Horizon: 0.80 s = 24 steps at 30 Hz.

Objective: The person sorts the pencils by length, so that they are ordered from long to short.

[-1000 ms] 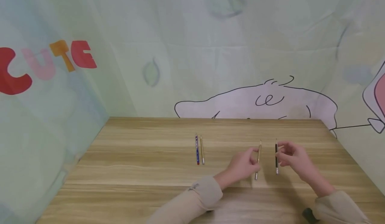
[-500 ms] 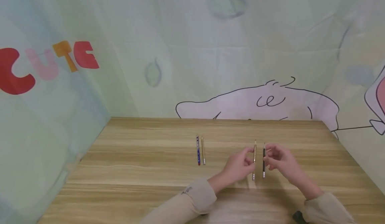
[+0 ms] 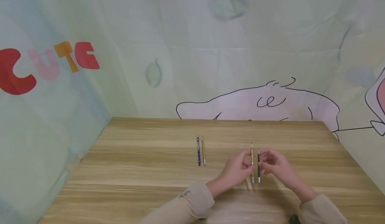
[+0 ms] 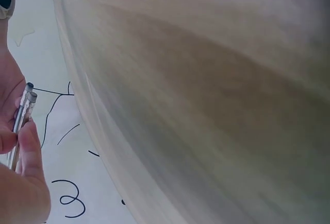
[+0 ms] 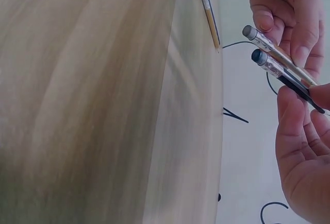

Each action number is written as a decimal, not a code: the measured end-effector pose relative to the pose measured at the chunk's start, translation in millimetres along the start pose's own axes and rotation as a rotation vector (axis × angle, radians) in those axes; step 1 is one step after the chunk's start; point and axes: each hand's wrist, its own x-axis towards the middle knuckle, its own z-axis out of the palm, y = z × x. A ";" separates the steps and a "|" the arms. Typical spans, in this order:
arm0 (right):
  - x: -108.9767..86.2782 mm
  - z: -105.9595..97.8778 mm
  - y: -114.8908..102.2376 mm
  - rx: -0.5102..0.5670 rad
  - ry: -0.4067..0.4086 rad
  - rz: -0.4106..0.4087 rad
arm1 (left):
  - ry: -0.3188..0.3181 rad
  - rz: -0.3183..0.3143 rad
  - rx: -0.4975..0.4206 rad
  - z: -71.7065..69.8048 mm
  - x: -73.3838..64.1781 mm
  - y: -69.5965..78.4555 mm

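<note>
My left hand [image 3: 236, 167] pinches a gold-patterned pencil [image 3: 252, 160] between thumb and fingers, its point away from me and its eraser end toward me. Just right of it, a black pencil [image 3: 259, 170] is gripped by my right hand [image 3: 278, 165] in the same direction. The two pencils stand nearly parallel with a narrow gap between them. From the right wrist view, the eraser ends of the black pencil [image 5: 291, 82] and the gold pencil [image 5: 278, 54] show side by side, held above the wooden table [image 5: 93, 105].
A blue pencil with a red end [image 3: 198, 150] and a plain wooden pencil [image 3: 203, 150] lie side by side left of my hands on the table [image 3: 135, 170]. Behind the table hangs a printed cloth [image 3: 192, 67] with a cartoon drawing and coloured letters.
My right hand has brought the black pencil leftward, close beside the gold pencil. My left hand has shifted slightly left, and both pencils have come a little nearer to me.
</note>
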 end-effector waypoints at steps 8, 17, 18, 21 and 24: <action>1.8 3.7 1.2 -0.005 -0.008 -0.003 | 0.009 -0.008 -0.009 -2.9 -2.0 -1.2; 4.6 6.9 2.4 -0.020 -0.005 0.035 | 0.022 -0.084 -0.036 -11.2 -0.8 -7.4; 4.9 7.3 2.5 -0.020 -0.003 0.040 | 0.023 -0.093 -0.036 -13.3 -0.1 -8.7; 5.7 8.7 2.5 -0.022 0.001 0.051 | 0.041 -0.119 -0.035 -20.8 3.3 -13.8; 6.7 10.0 2.9 -0.017 0.004 0.054 | 0.078 -0.128 -0.004 -29.8 7.9 -19.7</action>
